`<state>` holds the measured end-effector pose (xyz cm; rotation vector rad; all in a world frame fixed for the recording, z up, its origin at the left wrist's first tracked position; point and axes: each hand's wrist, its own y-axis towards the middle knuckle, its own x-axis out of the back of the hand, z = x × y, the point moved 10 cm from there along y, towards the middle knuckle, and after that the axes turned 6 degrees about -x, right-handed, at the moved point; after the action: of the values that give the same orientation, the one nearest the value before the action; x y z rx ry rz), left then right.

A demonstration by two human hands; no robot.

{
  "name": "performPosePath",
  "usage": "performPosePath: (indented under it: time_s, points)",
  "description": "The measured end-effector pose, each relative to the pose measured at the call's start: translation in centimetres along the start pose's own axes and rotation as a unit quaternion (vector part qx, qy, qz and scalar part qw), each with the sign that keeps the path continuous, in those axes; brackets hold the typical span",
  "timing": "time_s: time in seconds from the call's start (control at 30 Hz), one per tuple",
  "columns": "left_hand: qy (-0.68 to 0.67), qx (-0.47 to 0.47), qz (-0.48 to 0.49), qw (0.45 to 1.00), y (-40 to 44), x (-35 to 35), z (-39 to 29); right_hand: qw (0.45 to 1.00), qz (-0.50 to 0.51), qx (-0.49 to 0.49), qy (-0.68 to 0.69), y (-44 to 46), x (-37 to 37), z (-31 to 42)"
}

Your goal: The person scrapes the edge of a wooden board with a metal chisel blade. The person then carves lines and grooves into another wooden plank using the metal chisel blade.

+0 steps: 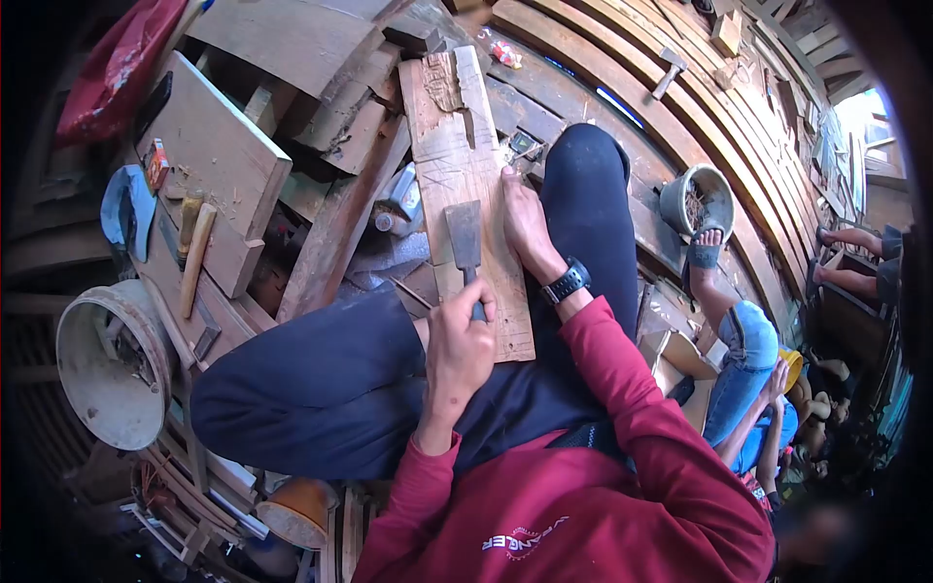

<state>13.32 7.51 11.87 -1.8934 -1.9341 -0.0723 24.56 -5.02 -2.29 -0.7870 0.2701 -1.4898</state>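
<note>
Two hands, one board, and a blade to steer gently

From my remote post, I find the board [449, 160] running from the upper centre of the frame down to the middle, its lower end at the wearer's lap. Its top end is rough and notched, with a split beside the notch.

My left hand [457, 342], near the centre, has its fingers wrapped round the handle of a broad chisel [465, 233]. The blade lies over the board, pointing up the frame; I cannot tell whether its edge touches the wood. My right hand [530, 225] rests against the board's right edge. Most of those fingers are hidden, so I cannot tell how tightly they hold.

To work the chisel well, I would set it at a low angle, take thin passes with the grain and go lightly near the split, which could run further. I would also brace the board firmly, with my right hand out of the blade's path.

As for writing, the red shirt [593, 505] at lower centre carries upside-down letters that seem to read "WRANGLER". The small red box [155, 163] at upper left and the wrapper [505, 54] at top centre have markings too small to read.
</note>
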Motion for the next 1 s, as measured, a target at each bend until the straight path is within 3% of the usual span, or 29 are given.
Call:
performPosePath:
  time_s: [0.17,0.23,0.37,0.7,0.8,1.0]
  points:
    - [0.030,0.033,0.012,0.999,-1.1,-0.4,1.8,0.999,-0.007,0.032,-0.024,0.9,-0.2,-1.1]
    - [0.026,-0.035,-0.022,0.999,0.0,-0.3,1.2,1.000,0.009,0.005,-0.020,0.4,-0.3,-1.0]
    - [-0.017,0.024,0.000,1.000,0.2,-0.4,1.2,1.000,0.013,0.013,-0.019,0.2,-0.2,-0.3]
    - [-0.005,0.020,-0.016,1.000,-0.4,-0.8,1.1,0.998,-0.030,0.061,-0.013,0.9,-0.2,-0.7]
    - [0.008,-0.026,-0.029,0.999,0.5,-0.8,1.3,0.999,-0.009,0.035,-0.016,1.1,-0.3,-0.9]
    - [-0.019,0.017,-0.004,1.000,0.6,-0.9,1.9,0.999,0.000,0.017,-0.037,0.6,-0.2,-0.6]
